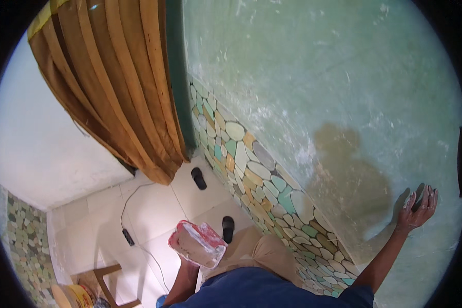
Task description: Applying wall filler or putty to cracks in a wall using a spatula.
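My left hand (188, 266) is closed on a red tub (182, 229), its rim and side smeared with white paste. Greyish-white paste (197, 249) lies inside it. The tub hides most of that hand's fingers. Out to the right, my right hand (420, 209) is raised at the green wall (292, 56), fingers up and apart, with white smears on them. It holds nothing that I can see; whether it touches the wall or stays just off it, I cannot tell. Whitish scuffs and patches mark the wall, and my shadow falls on it.
Pebble-pattern tiles (262, 169) line the lower wall. A brown curtain (123, 77) hangs at the far left. On the tiled floor (154, 205) lie two black slippers (198, 178) and a cord with a black socket block (128, 237). A wooden stool (100, 274) and bucket (69, 296) stand lower left.
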The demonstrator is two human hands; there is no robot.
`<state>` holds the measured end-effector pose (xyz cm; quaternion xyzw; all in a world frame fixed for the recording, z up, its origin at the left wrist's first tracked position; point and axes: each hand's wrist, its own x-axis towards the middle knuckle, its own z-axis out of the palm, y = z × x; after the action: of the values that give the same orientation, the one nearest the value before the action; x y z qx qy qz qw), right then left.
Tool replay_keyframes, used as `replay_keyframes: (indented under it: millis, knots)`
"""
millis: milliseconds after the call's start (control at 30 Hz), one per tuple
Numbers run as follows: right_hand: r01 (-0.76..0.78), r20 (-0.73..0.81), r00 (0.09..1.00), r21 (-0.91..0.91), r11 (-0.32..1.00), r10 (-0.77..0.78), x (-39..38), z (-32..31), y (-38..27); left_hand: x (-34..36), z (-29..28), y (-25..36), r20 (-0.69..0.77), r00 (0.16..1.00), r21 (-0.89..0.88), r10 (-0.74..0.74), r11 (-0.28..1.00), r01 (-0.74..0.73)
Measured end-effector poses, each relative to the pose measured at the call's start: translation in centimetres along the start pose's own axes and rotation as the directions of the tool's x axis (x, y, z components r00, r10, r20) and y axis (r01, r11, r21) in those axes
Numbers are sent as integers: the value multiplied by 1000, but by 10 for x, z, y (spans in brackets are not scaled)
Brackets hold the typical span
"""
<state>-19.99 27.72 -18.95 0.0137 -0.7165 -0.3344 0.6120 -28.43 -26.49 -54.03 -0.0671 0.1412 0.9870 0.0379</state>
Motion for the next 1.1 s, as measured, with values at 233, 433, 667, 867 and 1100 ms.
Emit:
replay_keyframes:
  millis: [233, 433, 667, 867, 1100]
  knots:
    - [-46, 107, 992, -163, 986, 64, -6, -11, -6, 76, 27, 55, 104, 983, 99, -150, 985, 140]
    - [-48, 93, 993, -185, 982, 67, -8, 6, -7, 147, 79, 48, 217, 876, 111, -430, 903, 415]
    - [-708, 478, 693, 305, 637, 540, 16, -17, -138, 175, 182, 25, 252, 600, 53, -759, 630, 775]
    - [-980, 981, 119, 91, 178, 155, 82, -27, -330, 175, 172, -9, 211, 415, 113, -885, 444, 889]
    - [-1000, 998, -25, -25, -8, -60, 32, -56, -326, 150, 165, -38, 12, 426, 219, -905, 418, 882]
